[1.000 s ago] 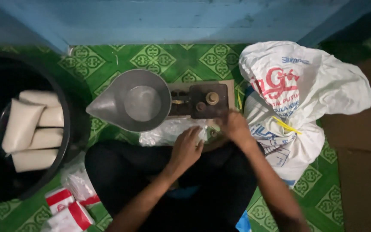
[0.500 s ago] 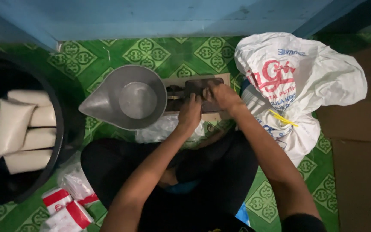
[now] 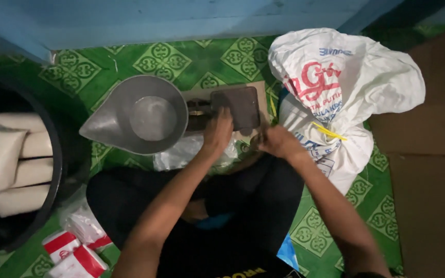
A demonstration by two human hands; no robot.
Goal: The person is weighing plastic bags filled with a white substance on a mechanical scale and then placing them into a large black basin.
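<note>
**Both hands at the balance scale on the green floor mat**

Your left hand (image 3: 217, 133) rests on the near edge of the scale's dark, flat rectangular platform (image 3: 240, 105), fingers curled over it; how tightly its grip is closed cannot be told. Your right hand (image 3: 276, 141) sits just right of and nearer you than the platform, its grip closed on something small that is too dim to make out.

The scale (image 3: 222, 110) stands on a pale board. Its dull grey metal scoop pan (image 3: 140, 117), round with a pointed spout, sits left of the platform, with a pale sheen in its bottom. A crumpled clear plastic bag (image 3: 184, 154) lies just below the pan, partly hidden by your left forearm.

Right of the scale, touching the board, slumps a white woven sack (image 3: 346, 92) with red and blue print, tied with a yellow strip. Far left of the scale, a black tub (image 3: 52, 170), cut off by the frame edge, holds stacked pale filled packets (image 3: 6, 159). Below it lie small red-and-white packs (image 3: 73, 252).
</note>
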